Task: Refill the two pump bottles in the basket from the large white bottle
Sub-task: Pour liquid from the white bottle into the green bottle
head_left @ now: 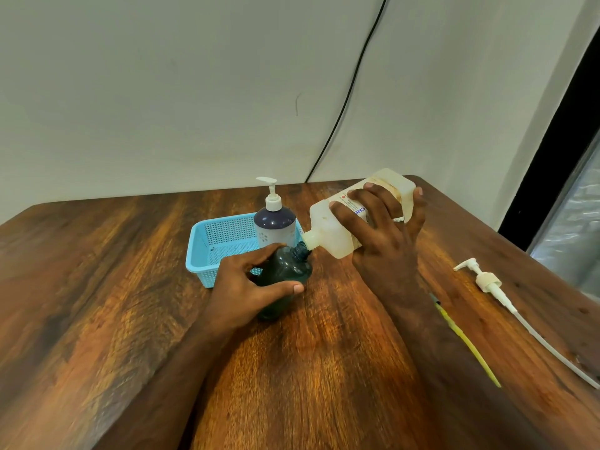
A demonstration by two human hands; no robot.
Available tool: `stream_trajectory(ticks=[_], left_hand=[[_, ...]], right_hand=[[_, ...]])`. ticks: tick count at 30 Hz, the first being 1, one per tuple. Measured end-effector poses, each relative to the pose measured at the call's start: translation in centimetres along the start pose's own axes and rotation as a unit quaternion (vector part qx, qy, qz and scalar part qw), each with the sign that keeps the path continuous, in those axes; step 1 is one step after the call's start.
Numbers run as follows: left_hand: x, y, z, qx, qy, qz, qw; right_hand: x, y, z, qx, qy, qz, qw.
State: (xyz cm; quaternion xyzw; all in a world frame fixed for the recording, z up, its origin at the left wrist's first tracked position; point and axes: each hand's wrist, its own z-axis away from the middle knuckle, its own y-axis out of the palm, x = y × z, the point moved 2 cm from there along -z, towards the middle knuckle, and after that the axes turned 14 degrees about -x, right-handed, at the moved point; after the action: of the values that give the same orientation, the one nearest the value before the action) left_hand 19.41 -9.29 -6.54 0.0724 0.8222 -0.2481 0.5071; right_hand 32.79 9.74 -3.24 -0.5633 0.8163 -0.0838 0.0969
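A: Where does the refill stand?

B: Mid-pour, by the look of it. The right hand point(383, 228), right of centre in the frame, has its fingers spread and wrapped over the side of the large white bottle point(360, 216), thumb round the far end, and tips it so the spout points down and to the left. The spout sits right at the open neck of the dark pump bottle point(285, 271).

A: And the other hand?

B: The left hand point(250, 287) curls round the dark bottle's body, thumb in front, fingers behind, at the frame's centre. That grip steadies the bottle on the wooden table point(97, 287), probably so that the neck stays lined up under the spout.

A: Is liquid flowing?

B: Hard to tell; the junction is small and slightly blurred.

A: Why is that bottle out of the basket?

B: Likely for room to pour. It stands just in front of the blue basket point(220, 241), touching or nearly touching its near corner. Its pump head point(487, 280) with the long tube lies well apart at the right edge, kept clear of the pouring.

A: The second one?

B: The second pump bottle point(274, 222) stands upright in the basket's right end, pump still on, so it appears not yet opened for filling.
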Motion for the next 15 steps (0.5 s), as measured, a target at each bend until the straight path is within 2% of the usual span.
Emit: stream_trajectory(ticks=[15], left_hand=[[-0.21, 0.05, 0.02, -0.002, 0.001, -0.005, 1.000]], right_hand=[[-0.22, 0.22, 0.01, -0.011, -0.005, 0.013, 1.000]])
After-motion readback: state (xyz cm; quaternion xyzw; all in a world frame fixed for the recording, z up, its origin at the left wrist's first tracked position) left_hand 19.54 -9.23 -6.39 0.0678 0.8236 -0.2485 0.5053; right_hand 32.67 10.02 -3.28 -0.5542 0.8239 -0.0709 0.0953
